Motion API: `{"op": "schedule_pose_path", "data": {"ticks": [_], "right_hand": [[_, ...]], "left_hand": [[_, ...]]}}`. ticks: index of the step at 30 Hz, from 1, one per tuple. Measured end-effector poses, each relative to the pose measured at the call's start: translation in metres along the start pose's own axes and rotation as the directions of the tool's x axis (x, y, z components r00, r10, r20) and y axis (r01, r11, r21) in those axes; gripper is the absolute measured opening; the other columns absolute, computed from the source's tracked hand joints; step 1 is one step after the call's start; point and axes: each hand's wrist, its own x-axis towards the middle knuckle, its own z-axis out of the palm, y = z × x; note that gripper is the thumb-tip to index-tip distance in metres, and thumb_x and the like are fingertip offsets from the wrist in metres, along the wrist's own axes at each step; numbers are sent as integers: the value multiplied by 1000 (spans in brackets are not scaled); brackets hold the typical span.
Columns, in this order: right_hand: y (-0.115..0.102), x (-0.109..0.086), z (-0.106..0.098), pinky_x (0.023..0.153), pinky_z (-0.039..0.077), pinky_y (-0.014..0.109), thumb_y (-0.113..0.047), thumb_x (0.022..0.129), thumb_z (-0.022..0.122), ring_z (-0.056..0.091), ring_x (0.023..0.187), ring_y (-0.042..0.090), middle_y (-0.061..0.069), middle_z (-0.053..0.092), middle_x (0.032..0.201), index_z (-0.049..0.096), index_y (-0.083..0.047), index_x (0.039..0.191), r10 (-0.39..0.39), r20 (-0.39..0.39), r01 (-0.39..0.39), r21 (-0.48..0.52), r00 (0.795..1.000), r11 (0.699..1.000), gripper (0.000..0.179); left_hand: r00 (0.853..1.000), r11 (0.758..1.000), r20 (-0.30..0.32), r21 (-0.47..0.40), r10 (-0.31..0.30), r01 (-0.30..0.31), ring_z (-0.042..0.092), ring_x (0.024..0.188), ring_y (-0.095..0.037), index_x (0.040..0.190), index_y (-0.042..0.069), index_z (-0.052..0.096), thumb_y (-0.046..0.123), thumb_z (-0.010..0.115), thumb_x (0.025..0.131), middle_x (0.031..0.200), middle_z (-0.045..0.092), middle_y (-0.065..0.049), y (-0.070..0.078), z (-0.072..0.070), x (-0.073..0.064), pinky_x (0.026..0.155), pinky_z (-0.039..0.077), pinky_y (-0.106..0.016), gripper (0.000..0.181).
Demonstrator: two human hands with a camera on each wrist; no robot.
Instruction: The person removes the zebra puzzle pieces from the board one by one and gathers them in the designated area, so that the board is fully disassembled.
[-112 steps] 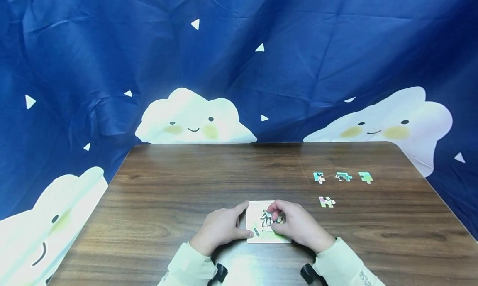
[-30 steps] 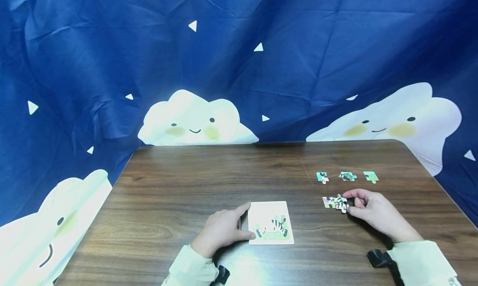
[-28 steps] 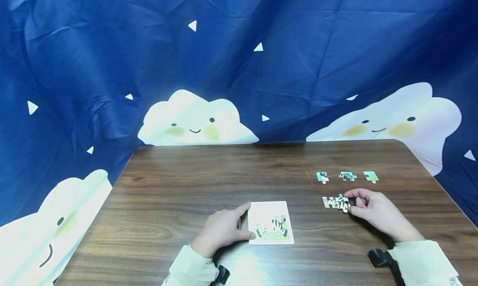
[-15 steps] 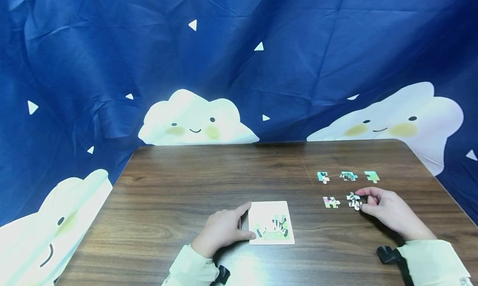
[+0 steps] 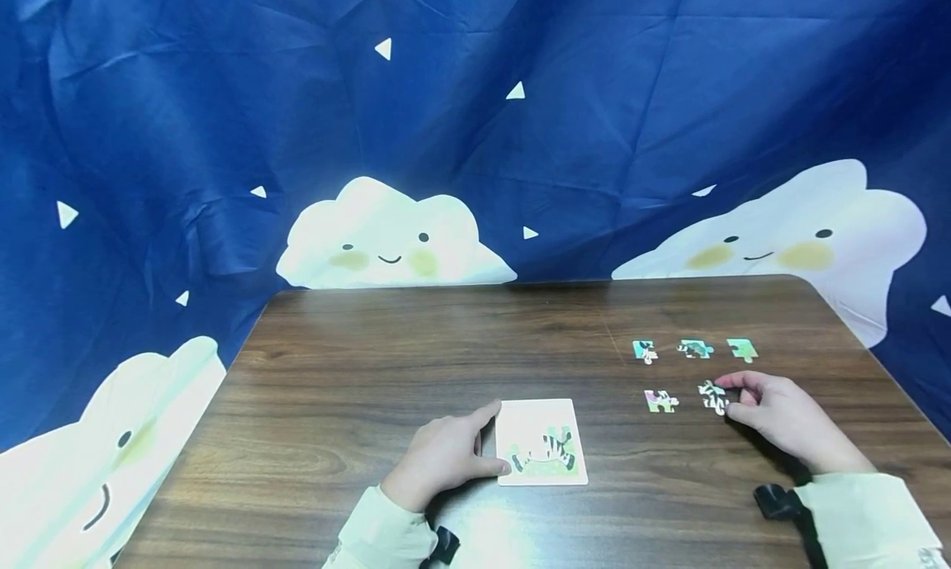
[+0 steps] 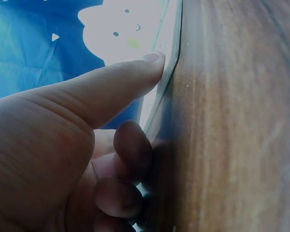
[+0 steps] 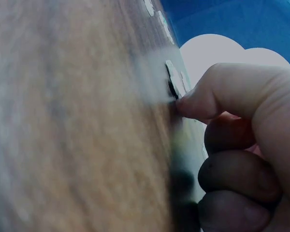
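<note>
A square, pale puzzle board (image 5: pixel 531 420) lies on the table, with part of a zebra picture on green along its lower side. At its left edge my left hand (image 5: pixel 443 452) holds it: the index finger is at the far corner and the thumb (image 6: pixel 135 77) rests on the near one. Over to the right, my right hand (image 5: pixel 791 416) pinches a black-and-white striped jigsaw piece (image 5: pixel 713 397) by its right side, between thumb and index finger. In the right wrist view that jigsaw piece (image 7: pixel 173 75) is seen nearly edge-on, close to the tabletop.
Left of the pinched piece lies a jigsaw piece with pink and green (image 5: pixel 660 401). Behind them sit a blue striped piece (image 5: pixel 645 352), a teal piece (image 5: pixel 695 349) and a green piece (image 5: pixel 741 349) in a row. A blue cloud-print curtain (image 5: pixel 475 123) hangs behind the wooden table (image 5: pixel 371 346).
My right hand has lifted the striped piece from the board and carried it right, past the pink-green piece, turning it slightly. My left hand has stayed at the board's left edge.
</note>
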Motion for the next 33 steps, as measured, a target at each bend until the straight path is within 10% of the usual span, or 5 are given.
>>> {"op": "schedule_pose_path", "data": {"ticks": [33], "right_hand": [[-43,-6,17,57,34,25,-17,95,67,43,59,7,-4,46,67,70,-2,108,-54,-265,65,31,963,997,20]], "left_hand": [[1000,1000,11,15,5,-6,42,50,-8,152,23,46,59,76,77,57,46,14,1,0,-1,50,37,-29,88]]}}
